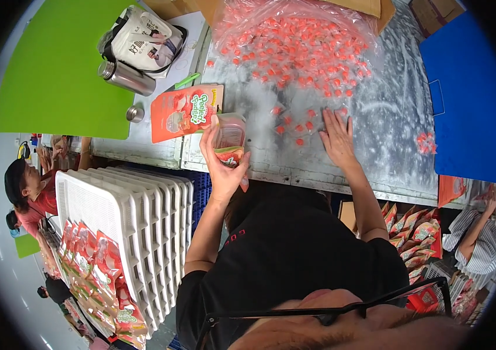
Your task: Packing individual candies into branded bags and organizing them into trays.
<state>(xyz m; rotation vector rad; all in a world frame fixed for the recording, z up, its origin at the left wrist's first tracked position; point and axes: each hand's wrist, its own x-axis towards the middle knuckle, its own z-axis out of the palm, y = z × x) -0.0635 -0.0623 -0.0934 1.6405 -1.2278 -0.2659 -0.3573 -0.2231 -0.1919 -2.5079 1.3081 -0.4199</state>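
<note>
Red-printed, clear-windowed pouch [230, 134], and it's up in the left hand [222, 172] over the near edge of the counter [376, 166]! That grip is curled partway closed, fingers on one side, thumb on the other, holding it; they cover part of the print, and I can't tell whether anything's inside. Over to the right hand [339, 142]: grip open, palm down, fingers spread beside a few loose wrapped red candies [300, 128]. Anything under that palm is hidden. Just behind the left fingertips, a flat printed pouch [181, 114], partly overlapped. Farther up, the big candy heap [306, 55] blurs under crinkled clear plastic, its far end cut off by the frame. Down left, stacked white trays [157, 198] mostly hide blue crates [202, 189]; far right, a striped-shirted co-worker [474, 242] is squeezed against the dark rim.
</note>
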